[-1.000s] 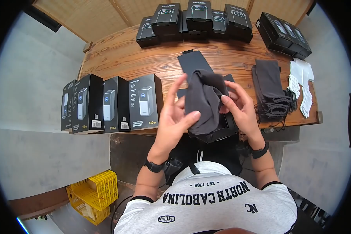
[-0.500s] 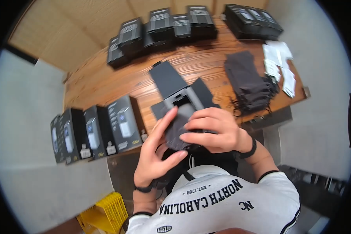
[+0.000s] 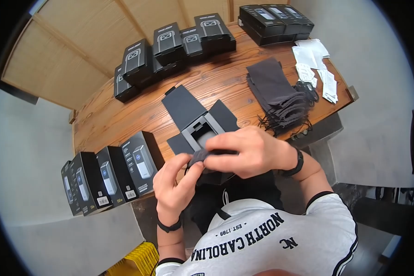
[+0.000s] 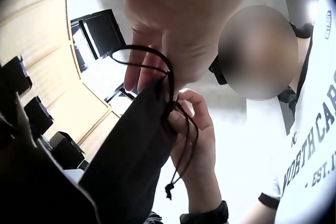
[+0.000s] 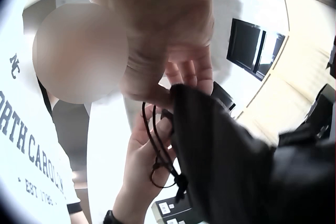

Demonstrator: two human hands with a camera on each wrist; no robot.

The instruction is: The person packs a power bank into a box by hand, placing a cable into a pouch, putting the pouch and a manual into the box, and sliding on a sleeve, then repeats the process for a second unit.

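A dark grey drawstring pouch (image 3: 199,157) is held between both hands, close over the near end of an open black box (image 3: 185,110). My left hand (image 3: 171,187) pinches the pouch's mouth between thumb and fingers. From the other side my right hand (image 3: 252,154) pinches that same end. In the left wrist view the pouch (image 4: 128,155) hangs below the fingers, and its thin cord (image 4: 170,77) loops out beside them, ending in a knot. The box's flaps are spread out, and a grey insert (image 3: 211,122) with a dark recess shows inside.
Dark pouches (image 3: 272,87) lie stacked at the right, beside white papers (image 3: 308,55). Printed black boxes (image 3: 141,161) stand along the left edge. More black boxes (image 3: 170,43) line the back, with another group (image 3: 276,23) at the far right. A yellow crate (image 3: 140,260) sits on the floor.
The pouch has come down from in front of me to close over the open box. Both hands have gone from spreading and handling its cloth to pinching its mouth. The head view has turned.
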